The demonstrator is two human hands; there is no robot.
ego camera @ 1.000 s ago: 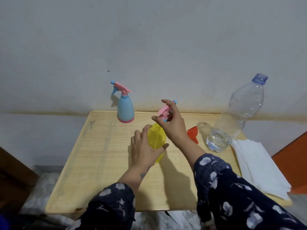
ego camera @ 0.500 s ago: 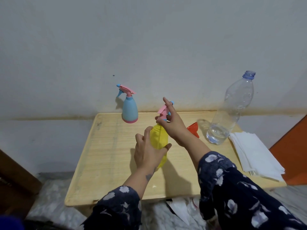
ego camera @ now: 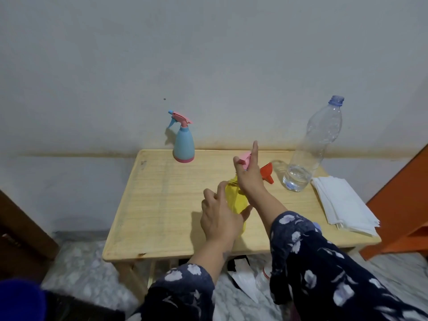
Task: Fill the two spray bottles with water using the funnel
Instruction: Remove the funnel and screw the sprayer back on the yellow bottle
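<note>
Left hand (ego camera: pixel 220 218) grips yellow plastic spray bottle (ego camera: pixel 235 200) mid-tabletop; right hand (ego camera: pixel 249 176) fingers pinch its pink trigger cap, probably unscrewing. Blue spray bottle (ego camera: pixel 184 144) at 11 o'clock capped, orange funnel (ego camera: pixel 266 173) unused. No filling yet.

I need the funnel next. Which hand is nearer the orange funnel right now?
Right. The right hand grips the yellow bottle's pink spray head, just left of the orange funnel. The left hand holds the yellow bottle lower down, farther away.
</note>
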